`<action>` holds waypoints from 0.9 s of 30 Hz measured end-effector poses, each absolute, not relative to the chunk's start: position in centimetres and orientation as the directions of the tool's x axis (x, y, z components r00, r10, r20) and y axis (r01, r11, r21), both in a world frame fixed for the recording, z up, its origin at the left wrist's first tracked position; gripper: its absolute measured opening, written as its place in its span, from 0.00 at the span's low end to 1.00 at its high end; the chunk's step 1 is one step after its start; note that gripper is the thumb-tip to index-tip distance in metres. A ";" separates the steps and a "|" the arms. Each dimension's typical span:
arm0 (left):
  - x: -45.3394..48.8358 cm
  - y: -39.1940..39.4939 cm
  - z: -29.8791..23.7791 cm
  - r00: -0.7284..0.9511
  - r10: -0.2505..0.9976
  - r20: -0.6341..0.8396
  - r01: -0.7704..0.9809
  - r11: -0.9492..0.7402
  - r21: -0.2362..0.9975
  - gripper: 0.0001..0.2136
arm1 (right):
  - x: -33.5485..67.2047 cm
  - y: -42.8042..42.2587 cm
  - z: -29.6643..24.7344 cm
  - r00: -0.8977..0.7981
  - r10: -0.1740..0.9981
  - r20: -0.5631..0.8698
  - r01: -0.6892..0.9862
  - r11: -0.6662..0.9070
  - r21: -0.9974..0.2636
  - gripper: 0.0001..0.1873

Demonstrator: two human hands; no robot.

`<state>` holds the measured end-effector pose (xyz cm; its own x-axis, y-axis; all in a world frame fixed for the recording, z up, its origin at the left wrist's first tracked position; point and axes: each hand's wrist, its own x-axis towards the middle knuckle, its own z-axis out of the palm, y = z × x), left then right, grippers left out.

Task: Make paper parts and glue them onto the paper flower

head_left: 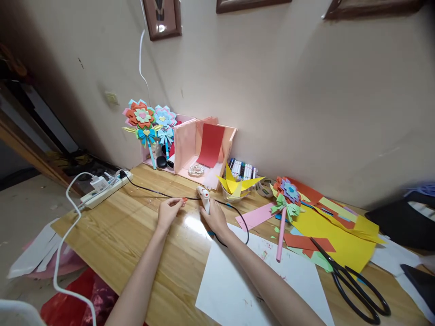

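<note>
One small orange-red scrap [184, 198], apparently paper, is pinched between the closed fingertips of the left hand [169, 213], not yet attached to anything. Just beside it, the right hand [215, 219] is wrapped around a white glue gun [205, 195]. Beyond the left hand, two layered paper flowers [140, 115] look finished; to the right of the right hand, a third flower [287, 190], seemingly complete too, lies over papers on the wooden tabletop [118, 213]. Farther right are black scissors [335, 265] and a yellow sheet [343, 242].

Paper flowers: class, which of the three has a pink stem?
The right-hand flower, with the green bow, beside the yellow paper; the other two flowers, by the pink box, have blue stems.
</note>
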<state>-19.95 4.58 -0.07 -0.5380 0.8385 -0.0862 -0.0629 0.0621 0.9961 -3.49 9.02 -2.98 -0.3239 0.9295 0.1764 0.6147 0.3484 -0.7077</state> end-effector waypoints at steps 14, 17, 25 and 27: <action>-20.4 5.4 -3.0 -0.623 0.776 -0.094 -0.086 0.051 0.995 0.12 | -2.1 7.6 -2.5 -0.369 0.923 0.112 0.130 0.170 -0.977 0.14; -20.6 5.6 -3.4 -0.647 0.759 -0.071 -0.075 0.029 0.997 0.12 | -2.2 7.5 -2.9 -0.441 0.885 0.149 0.118 0.222 -0.968 0.12; -20.7 5.4 -3.5 -0.676 0.736 -0.038 -0.041 0.013 0.999 0.11 | -2.3 7.5 -3.2 -0.477 0.872 0.113 0.151 0.208 -0.966 0.12; -20.7 5.4 -3.4 -0.673 0.738 -0.037 -0.040 0.014 0.999 0.11 | -2.3 7.5 -3.3 -0.477 0.873 0.104 0.158 0.202 -0.966 0.12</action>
<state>-20.69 5.37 -3.36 -0.6733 0.7385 -0.0367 -0.0395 0.0136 0.9991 -2.28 7.48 -3.30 -0.4770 0.8727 0.1043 0.1585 0.2021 -0.9665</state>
